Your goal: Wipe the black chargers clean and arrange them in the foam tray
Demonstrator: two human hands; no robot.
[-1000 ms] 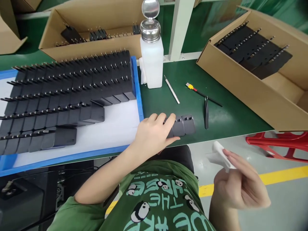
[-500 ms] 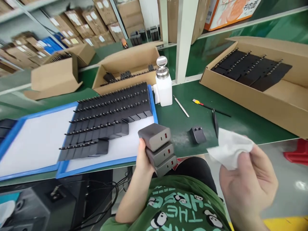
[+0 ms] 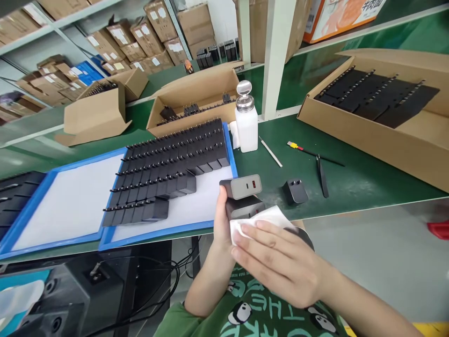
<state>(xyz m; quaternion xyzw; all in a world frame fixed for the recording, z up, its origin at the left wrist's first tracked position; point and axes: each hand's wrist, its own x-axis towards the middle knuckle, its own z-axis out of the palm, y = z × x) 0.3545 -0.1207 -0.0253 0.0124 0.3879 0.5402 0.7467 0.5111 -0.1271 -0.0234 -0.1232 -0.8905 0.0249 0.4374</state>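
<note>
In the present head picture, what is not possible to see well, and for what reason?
In the head view:
Lower part of the dark grey rectangular charger stack: covered by the thin white wipe and right hand.
Left hand, fingers beyond the thumb: behind that stack.
Red plastic object: cut off by the right edge.
Orange and white printed carton: cut off by the top edge.

A factory-style workshop is suggested by the green workbench [image 3: 354,182], on which a blue-edged tray [image 3: 196,213] is partly covered with rows of black plug chargers [image 3: 168,161] (prongs upward, all much alike), while tweezers [image 3: 322,177] and a metal-capped bottle [image 3: 247,128] are set out nearby, and labelled cartons [image 3: 143,36] are stacked on metal shelving [image 3: 84,15] behind.
</note>
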